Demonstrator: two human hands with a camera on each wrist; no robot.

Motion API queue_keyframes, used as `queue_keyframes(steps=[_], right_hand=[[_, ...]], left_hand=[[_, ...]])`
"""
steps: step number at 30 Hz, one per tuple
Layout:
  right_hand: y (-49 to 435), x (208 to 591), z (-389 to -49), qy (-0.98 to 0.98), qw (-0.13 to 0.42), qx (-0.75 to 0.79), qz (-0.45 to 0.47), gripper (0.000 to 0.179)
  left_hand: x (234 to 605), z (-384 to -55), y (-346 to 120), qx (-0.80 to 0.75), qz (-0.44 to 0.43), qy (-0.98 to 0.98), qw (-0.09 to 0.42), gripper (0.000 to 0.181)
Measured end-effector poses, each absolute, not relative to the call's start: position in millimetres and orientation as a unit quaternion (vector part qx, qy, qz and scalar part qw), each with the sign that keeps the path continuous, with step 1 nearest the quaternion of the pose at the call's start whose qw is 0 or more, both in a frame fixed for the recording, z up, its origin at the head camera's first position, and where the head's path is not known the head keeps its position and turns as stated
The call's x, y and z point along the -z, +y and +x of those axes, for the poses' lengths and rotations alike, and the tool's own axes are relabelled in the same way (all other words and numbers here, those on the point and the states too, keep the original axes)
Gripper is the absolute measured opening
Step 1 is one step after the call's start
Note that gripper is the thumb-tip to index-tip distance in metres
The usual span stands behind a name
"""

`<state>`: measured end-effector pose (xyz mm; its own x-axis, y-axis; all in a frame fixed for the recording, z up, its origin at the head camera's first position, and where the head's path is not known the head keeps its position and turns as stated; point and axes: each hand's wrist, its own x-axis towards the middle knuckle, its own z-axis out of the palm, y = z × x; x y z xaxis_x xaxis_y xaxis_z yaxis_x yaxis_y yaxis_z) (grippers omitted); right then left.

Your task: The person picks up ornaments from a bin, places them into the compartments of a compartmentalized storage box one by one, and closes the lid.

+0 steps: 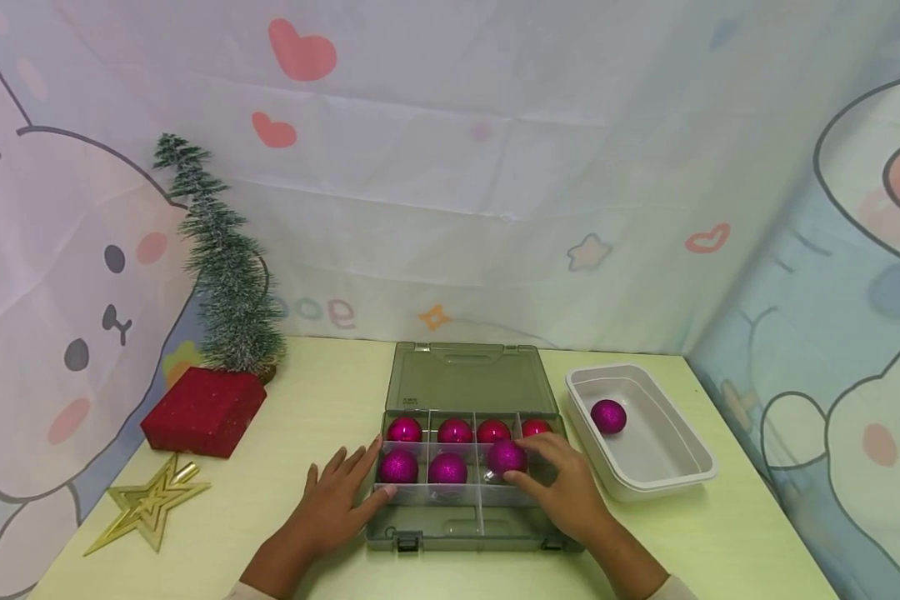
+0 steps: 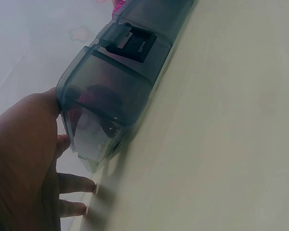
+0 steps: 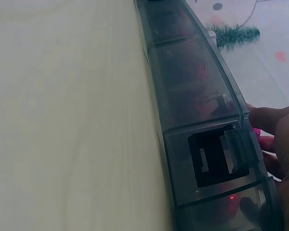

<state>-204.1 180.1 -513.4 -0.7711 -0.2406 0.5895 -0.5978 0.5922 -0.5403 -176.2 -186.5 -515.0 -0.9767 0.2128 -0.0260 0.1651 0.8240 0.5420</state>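
Note:
A smoky green divided plastic box (image 1: 427, 523) stands on the table, its lid (image 1: 471, 379) folded back. Between thumb and fingers my right hand (image 1: 573, 492) pinches a glittery purple ball ornament (image 1: 507, 457), over the third compartment of the middle row. Two more glittery purple balls, left (image 1: 399, 467) and centre (image 1: 447, 469), sit in that row. Several shiny red-pink balls (image 1: 455, 432) fill the back row. With fingers fairly straight, my left hand (image 1: 330, 504) touches the box's left side, its thumb at the rim. The left wrist view shows this same hand (image 2: 24, 154) against the box's end.
Right of the box stands a white plastic tub (image 1: 656, 462) with one glittery purple ball (image 1: 608, 417) inside. On the left are a small frosted Christmas tree (image 1: 232, 292), a red velvety block (image 1: 206, 412) and a gold star topper (image 1: 150, 504). A printed cloth hangs behind the table.

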Motion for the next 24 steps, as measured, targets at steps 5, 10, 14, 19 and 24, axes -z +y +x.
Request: queue_keyframes(steps=[5, 10, 14, 19, 24], right_hand=[[178.9, 512.4, -203.3, -0.869, 0.222, -0.373, 0.237, 0.044], [178.6, 513.7, -205.5, -0.871, 0.231, -0.348, 0.258, 0.043], [178.0, 513.9, -206.1, -0.873, 0.229, -0.339, 0.267, 0.042], [176.6, 512.0, -204.5, -0.88, 0.205, -0.347, 0.25, 0.038], [175.5, 509.9, -204.7, -0.884, 0.194, -0.358, 0.229, 0.034]], left_hand=[[516.1, -175.9, -186.9, -0.277, 0.097, 0.955, 0.043, 0.082], [515.6, -176.4, -187.0, -0.277, 0.098, 0.955, 0.041, 0.083], [515.7, -176.7, -186.8, -0.276, 0.1, 0.955, 0.039, 0.082], [516.8, -176.6, -186.9, -0.276, 0.1, 0.955, 0.037, 0.083], [517.6, -177.0, -187.1, -0.278, 0.102, 0.954, 0.037, 0.083]])
